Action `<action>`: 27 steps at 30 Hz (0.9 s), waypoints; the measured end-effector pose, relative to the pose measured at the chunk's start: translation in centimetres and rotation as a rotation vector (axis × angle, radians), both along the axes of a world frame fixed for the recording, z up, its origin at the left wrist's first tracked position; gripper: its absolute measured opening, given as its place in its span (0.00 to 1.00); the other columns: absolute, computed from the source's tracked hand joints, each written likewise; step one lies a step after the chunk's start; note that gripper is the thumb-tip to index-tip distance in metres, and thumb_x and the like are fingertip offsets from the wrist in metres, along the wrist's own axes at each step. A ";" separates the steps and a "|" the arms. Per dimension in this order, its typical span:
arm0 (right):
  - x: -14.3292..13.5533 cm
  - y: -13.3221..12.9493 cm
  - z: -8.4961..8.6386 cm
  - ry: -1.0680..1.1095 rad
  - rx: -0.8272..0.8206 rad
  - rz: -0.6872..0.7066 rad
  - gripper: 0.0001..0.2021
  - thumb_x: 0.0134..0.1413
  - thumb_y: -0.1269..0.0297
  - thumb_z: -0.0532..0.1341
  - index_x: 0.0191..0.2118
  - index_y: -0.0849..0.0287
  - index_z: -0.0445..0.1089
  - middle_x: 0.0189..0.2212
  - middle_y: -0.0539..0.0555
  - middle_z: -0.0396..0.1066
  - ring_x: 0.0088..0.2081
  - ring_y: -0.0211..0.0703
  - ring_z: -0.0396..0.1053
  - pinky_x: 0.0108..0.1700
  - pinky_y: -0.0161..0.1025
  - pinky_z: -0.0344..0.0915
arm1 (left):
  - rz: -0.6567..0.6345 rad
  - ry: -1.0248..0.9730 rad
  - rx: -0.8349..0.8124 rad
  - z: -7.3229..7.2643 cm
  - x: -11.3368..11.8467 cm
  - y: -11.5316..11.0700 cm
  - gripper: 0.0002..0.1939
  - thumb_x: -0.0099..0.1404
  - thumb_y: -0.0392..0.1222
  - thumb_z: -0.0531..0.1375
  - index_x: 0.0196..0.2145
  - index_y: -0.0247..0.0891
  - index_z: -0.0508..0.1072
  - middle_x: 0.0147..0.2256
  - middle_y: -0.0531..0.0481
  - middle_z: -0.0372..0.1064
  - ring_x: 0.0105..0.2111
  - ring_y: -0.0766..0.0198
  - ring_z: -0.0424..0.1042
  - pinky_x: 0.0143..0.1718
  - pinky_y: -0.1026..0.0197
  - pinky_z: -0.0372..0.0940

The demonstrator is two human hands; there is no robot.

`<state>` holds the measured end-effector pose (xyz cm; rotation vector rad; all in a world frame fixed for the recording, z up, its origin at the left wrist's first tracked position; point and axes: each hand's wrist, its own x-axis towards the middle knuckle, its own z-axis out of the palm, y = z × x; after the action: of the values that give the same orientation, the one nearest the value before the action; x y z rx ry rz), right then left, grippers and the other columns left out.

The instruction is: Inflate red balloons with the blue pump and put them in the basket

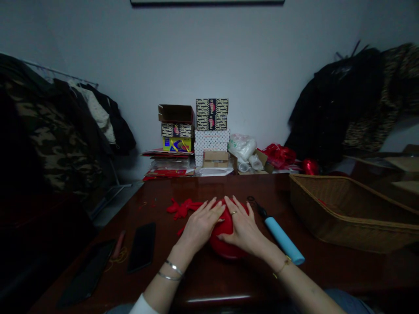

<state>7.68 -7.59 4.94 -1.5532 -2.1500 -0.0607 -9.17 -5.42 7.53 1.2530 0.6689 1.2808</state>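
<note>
A round red balloon (225, 240) lies on the table in front of me, partly hidden under both hands. My left hand (203, 221) rests on its left side, fingers stretched out and pointing away from me. On the right side lies my right hand (244, 226), its fingers spread and its thumb reaching toward the left hand. Neither hand wraps round the balloon. Just beyond my left hand are limp red balloons (181, 208). A light blue hand pump (284, 240) with a black nozzle lies to the right of my right hand.
Left on the brown table (209, 279) lie a dark phone (142, 247) and a black flat item (90, 270) near yellow string. A wicker basket (343, 222) stands at right. Stacked boxes (212, 131) and plastic bags (244, 148) line the back.
</note>
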 end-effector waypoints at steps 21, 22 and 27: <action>-4.0 -0.9 -2.4 0.012 0.354 -0.107 0.39 0.47 0.61 0.58 0.63 0.68 0.43 0.63 0.67 0.40 0.64 0.61 0.32 0.60 0.65 0.32 | 0.750 1.277 0.814 -3.4 0.9 -0.2 0.16 0.67 0.38 0.50 0.49 0.34 0.70 0.38 0.40 0.75 0.37 0.55 0.75 0.32 0.62 0.71; -4.1 -0.7 -2.3 0.024 0.343 -0.140 0.39 0.46 0.61 0.59 0.62 0.68 0.44 0.63 0.67 0.42 0.64 0.61 0.34 0.59 0.65 0.32 | 0.730 1.279 0.813 -3.3 0.9 -0.3 0.16 0.67 0.39 0.50 0.49 0.35 0.71 0.38 0.41 0.75 0.37 0.56 0.75 0.32 0.62 0.71; -3.0 0.5 -1.5 0.151 0.235 -0.120 0.33 0.44 0.60 0.61 0.59 0.61 0.55 0.60 0.66 0.51 0.62 0.57 0.45 0.60 0.60 0.39 | 0.645 1.226 0.902 -2.3 0.3 -0.2 0.16 0.67 0.38 0.50 0.48 0.36 0.71 0.44 0.41 0.72 0.42 0.56 0.73 0.37 0.59 0.71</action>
<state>4.64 -7.10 3.45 -1.4978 -1.8590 -0.2210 -8.87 -5.64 5.20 2.7960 1.5257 1.2380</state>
